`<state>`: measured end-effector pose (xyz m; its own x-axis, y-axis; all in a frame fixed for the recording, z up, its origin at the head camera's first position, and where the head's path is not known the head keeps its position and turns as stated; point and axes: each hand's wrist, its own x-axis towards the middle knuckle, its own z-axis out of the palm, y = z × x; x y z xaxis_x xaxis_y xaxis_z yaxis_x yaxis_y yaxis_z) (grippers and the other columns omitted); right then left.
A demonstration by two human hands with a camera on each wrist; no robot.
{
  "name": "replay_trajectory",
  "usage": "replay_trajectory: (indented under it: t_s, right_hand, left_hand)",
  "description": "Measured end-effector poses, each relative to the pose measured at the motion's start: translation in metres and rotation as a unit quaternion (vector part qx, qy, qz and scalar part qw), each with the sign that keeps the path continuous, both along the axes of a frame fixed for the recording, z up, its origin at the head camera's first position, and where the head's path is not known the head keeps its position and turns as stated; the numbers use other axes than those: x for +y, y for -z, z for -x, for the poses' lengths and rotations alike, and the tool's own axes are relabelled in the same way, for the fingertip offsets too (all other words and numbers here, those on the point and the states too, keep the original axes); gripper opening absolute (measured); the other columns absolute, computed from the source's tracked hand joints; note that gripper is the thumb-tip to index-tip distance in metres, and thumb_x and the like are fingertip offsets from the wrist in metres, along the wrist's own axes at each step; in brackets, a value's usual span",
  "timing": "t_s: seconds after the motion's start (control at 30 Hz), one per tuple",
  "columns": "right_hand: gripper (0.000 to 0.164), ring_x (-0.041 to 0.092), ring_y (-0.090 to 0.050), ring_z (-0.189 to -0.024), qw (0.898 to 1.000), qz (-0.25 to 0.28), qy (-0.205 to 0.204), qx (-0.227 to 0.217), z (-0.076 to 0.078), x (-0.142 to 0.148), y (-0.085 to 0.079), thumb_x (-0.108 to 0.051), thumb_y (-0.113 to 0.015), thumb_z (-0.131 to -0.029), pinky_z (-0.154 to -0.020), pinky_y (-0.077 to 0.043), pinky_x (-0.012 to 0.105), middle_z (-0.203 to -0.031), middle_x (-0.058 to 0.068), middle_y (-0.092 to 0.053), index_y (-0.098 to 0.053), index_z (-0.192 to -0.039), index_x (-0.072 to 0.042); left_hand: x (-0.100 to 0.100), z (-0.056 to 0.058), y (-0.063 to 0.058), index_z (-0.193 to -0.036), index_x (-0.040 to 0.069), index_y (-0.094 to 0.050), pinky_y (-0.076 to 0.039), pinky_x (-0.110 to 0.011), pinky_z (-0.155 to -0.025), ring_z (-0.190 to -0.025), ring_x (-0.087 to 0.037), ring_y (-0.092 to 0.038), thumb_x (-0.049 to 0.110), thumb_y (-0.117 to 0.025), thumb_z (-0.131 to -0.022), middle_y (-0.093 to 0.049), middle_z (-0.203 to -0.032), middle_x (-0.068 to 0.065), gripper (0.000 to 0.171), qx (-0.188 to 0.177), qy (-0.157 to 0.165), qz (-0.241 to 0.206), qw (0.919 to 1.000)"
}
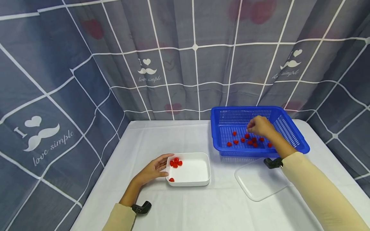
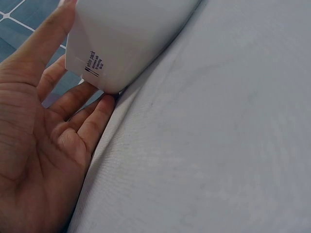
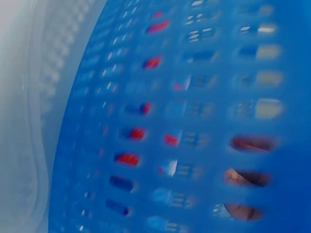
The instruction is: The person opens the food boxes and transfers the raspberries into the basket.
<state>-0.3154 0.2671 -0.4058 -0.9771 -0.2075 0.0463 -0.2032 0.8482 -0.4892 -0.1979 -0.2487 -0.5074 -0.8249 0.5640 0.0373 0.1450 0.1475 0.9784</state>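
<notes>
A shallow white box (image 1: 192, 170) stands on the table with several raspberries (image 1: 175, 162) inside, along its left side. My left hand (image 1: 154, 170) holds the box's left end, thumb at the near corner and fingers at the far one. In the left wrist view, fingertips (image 2: 104, 104) touch the box's lower edge. My right hand (image 1: 261, 126) is inside a blue basket (image 1: 216, 134), fingers bent down, close above more raspberries (image 1: 247, 136). Whether a raspberry is between the fingertips is hidden. Through the basket's slots, the right wrist view shows part of the fingers (image 3: 248, 177).
A clear plastic lid (image 1: 260, 183) lies flat in front of the basket, partly under my right forearm. White cloth (image 1: 185, 211) covers the table. A grey checked curtain (image 1: 179, 64) hangs behind and at both sides.
</notes>
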Motion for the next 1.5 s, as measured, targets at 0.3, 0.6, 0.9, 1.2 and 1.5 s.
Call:
replay_trajectory:
  t_s: [0.3, 0.6, 0.9, 1.2, 1.5]
  right_hand:
    - [0.016, 0.031, -0.070, -0.083, 0.997, 0.042, -0.031, 0.057, -0.028, -0.023, -0.016, -0.015, -0.077, -0.090, -0.076, -0.056, 0.052, -0.090, 0.014, -0.076, -0.078, -0.097, 0.000]
    - [0.017, 0.027, -0.068, -0.078, 0.989, 0.088, -0.042, 0.112, -0.064, -0.052, -0.036, -0.017, -0.074, -0.094, -0.066, -0.056, 0.040, -0.095, 0.014, -0.076, -0.079, -0.102, -0.003]
    - [0.016, 0.020, -0.067, -0.074, 0.984, 0.132, -0.057, 0.110, -0.089, -0.088, -0.037, -0.015, -0.071, -0.096, -0.064, -0.055, 0.031, -0.085, 0.006, -0.075, -0.078, -0.100, -0.001]
    - [0.016, 0.017, -0.064, -0.071, 0.981, 0.158, -0.086, 0.071, -0.109, -0.121, -0.026, -0.017, -0.070, -0.096, -0.062, -0.055, 0.028, -0.083, 0.004, -0.074, -0.078, -0.099, -0.003]
    - [0.017, 0.016, -0.066, -0.075, 0.969, 0.203, -0.141, -0.001, -0.126, -0.151, -0.010, -0.017, -0.069, -0.097, -0.067, -0.058, 0.029, -0.087, 0.003, -0.074, -0.078, -0.100, -0.003]
  left_hand:
    - [-0.001, -0.003, 0.003, -0.154, 0.017, -0.042, -0.039, -0.024, -0.112, -0.148, -0.036, -0.033, 0.002, -0.078, -0.087, -0.035, -0.161, -0.011, 0.078, -0.006, -0.005, 0.007, 0.9999]
    - [-0.001, 0.001, 0.000, -0.154, 0.015, -0.042, -0.039, -0.027, -0.113, -0.148, -0.037, -0.033, -0.001, -0.077, -0.087, -0.035, -0.161, -0.013, 0.078, 0.002, 0.001, 0.001, 1.0000]
    - [0.001, 0.001, 0.000, -0.153, 0.019, -0.045, -0.037, -0.024, -0.114, -0.147, -0.033, -0.036, 0.003, -0.079, -0.087, -0.038, -0.160, -0.006, 0.077, 0.025, -0.005, 0.019, 0.9995]
    - [0.000, 0.001, 0.002, -0.154, 0.019, -0.044, -0.039, -0.024, -0.112, -0.148, -0.033, -0.035, 0.003, -0.078, -0.087, -0.039, -0.160, -0.006, 0.077, 0.009, -0.006, 0.012, 0.9999]
    - [0.000, 0.002, 0.001, -0.155, 0.011, -0.040, -0.037, -0.024, -0.114, -0.148, -0.036, -0.034, -0.002, -0.075, -0.088, -0.035, -0.161, -0.015, 0.077, 0.011, 0.016, -0.009, 0.9998]
